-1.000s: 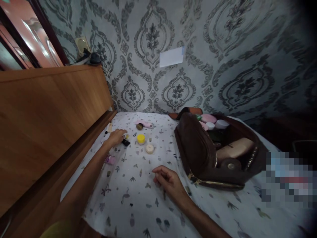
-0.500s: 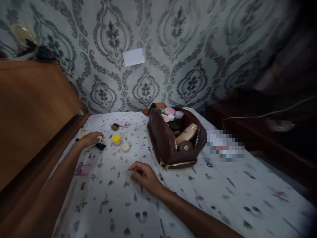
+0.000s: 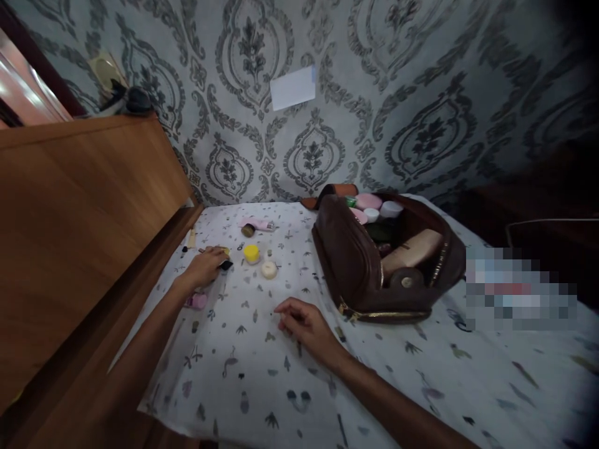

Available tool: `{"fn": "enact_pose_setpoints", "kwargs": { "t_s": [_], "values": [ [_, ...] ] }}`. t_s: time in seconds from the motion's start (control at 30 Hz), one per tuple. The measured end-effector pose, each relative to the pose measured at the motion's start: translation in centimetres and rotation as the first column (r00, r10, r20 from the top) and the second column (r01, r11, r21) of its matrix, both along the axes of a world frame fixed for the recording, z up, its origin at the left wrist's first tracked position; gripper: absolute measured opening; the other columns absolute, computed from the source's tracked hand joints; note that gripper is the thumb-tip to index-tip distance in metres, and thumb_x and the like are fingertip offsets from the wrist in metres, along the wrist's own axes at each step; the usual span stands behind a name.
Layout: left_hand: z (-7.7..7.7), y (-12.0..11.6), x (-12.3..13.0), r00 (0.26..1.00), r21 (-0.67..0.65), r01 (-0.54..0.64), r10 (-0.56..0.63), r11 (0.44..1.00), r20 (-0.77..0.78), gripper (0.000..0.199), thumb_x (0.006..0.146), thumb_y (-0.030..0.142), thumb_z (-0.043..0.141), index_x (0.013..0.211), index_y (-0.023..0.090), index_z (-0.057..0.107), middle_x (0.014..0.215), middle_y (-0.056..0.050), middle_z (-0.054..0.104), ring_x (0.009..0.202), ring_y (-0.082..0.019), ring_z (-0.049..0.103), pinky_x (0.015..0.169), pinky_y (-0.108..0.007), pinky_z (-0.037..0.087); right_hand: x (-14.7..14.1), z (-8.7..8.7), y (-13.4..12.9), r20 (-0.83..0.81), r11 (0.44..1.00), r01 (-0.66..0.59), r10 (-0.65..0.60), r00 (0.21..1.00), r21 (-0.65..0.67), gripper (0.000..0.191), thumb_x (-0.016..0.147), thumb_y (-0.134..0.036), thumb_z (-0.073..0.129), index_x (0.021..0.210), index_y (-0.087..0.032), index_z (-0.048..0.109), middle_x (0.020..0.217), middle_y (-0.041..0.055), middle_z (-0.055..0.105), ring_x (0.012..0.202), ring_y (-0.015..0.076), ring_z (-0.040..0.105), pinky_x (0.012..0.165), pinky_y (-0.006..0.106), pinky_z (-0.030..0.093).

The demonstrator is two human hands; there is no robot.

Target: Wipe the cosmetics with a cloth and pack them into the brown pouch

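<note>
My left hand [image 3: 206,268] is palm down at the left of the cloth, its fingers bent over a small black item [image 3: 226,265]. A small gold-yellow thing [image 3: 225,251] shows at its fingertips; its kind is unclear. Just right of it stand a yellow-lidded jar [image 3: 251,253] and a round cream-coloured piece [image 3: 268,269]. Over the middle of the cloth, my right hand [image 3: 306,327] has loosely curled fingers, slightly apart, with nothing in them. To its right sits an unzipped brown bag [image 3: 346,249], holding a beige tube-like container [image 3: 414,252] and several small lidded jars.
A pink tube-like item [image 3: 257,224] and a dark round cap [image 3: 248,231] lie towards the wall. A purple-pink item [image 3: 196,301] is beside my left forearm. A wooden panel [image 3: 93,187] borders the patterned cloth [image 3: 262,374] on the left. A blurred-out patch covers something at right.
The view has swung left, so everything sits farther right in the picture. My left hand has drawn slightly nearer and covers more of the black item. My right hand keeps its loose curl.
</note>
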State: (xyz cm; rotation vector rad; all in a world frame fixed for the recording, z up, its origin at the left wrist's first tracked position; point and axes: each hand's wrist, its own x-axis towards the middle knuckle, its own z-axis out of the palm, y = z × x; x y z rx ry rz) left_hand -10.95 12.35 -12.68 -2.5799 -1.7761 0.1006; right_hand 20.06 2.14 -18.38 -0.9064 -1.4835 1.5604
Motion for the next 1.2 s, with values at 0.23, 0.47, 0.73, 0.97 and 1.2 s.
{"fn": "enact_pose_setpoints", "kwargs": {
  "t_s": [0.23, 0.47, 0.73, 0.97, 1.2],
  "values": [
    [0.6, -0.8, 1.2, 1.000, 0.013, -0.026, 0.026, 1.000, -0.015, 0.042, 0.082, 0.002, 0.042, 0.111, 0.022, 0.065, 0.131, -0.012, 0.061, 0.128, -0.030, 0.050, 0.102, -0.046, 0.046, 0.0, 0.2, -0.2, -0.007, 1.000, 0.004, -0.004, 1.000, 0.016, 0.019, 0.081, -0.034, 0.061, 0.090, -0.018, 0.065, 0.067, -0.0006, 0.062, 0.060, 0.0125, 0.053, 0.058, 0.024, 0.041],
    [2.0, -1.3, 3.9, 0.991, 0.022, -0.069, 0.066, 0.997, 0.115, 0.038, 0.090, 0.022, 0.049, 0.127, 0.024, 0.059, 0.128, -0.009, 0.063, 0.119, -0.028, 0.059, 0.099, -0.040, 0.046, 0.0, 0.5, -0.3, -0.009, 1.000, 0.007, -0.007, 1.000, -0.002, 0.015, 0.080, -0.030, 0.061, 0.089, -0.018, 0.065, 0.067, -0.0010, 0.063, 0.058, 0.0116, 0.052, 0.055, 0.023, 0.040],
    [1.0, -0.4, 8.9, 0.952, 0.043, -0.191, 0.175, 0.981, 0.253, 0.051, 0.093, 0.051, 0.051, 0.134, 0.021, 0.051, 0.125, -0.014, 0.068, 0.116, -0.033, 0.063, 0.093, -0.040, 0.047, 0.1, 0.0, -0.2, -0.013, 1.000, -0.001, 0.001, 1.000, 0.008, 0.019, 0.081, -0.034, 0.061, 0.090, -0.018, 0.064, 0.067, -0.0008, 0.063, 0.058, 0.0119, 0.052, 0.056, 0.023, 0.040],
    [-0.2, -0.3, 9.4, 0.911, 0.046, -0.262, 0.232, 0.964, 0.341, 0.041, 0.093, 0.045, 0.052, 0.128, 0.023, 0.051, 0.099, -0.008, 0.072, 0.097, -0.027, 0.067, 0.080, -0.033, 0.047, 0.0, 0.1, -0.1, -0.008, 1.000, 0.004, -0.004, 1.000, 0.002, 0.020, 0.081, -0.038, 0.063, 0.088, -0.019, 0.064, 0.065, -0.0010, 0.062, 0.056, 0.0120, 0.052, 0.054, 0.024, 0.041],
    [1.1, -3.7, 10.0, 0.875, 0.065, -0.218, 0.166, 0.974, 0.456, 0.038, 0.095, 0.046, 0.048, 0.126, 0.024, 0.048, 0.087, -0.002, 0.066, 0.089, -0.024, 0.065, 0.077, -0.032, 0.045, -0.2, -0.7, 0.0, -0.083, 0.995, 0.092, -0.088, 0.993, 0.040, 0.041, 0.083, -0.039, 0.064, 0.120, -0.023, 0.059, 0.112, 0.0092, 0.064, 0.092, 0.0197, 0.063, 0.061, 0.026, 0.052]
  ]
}}
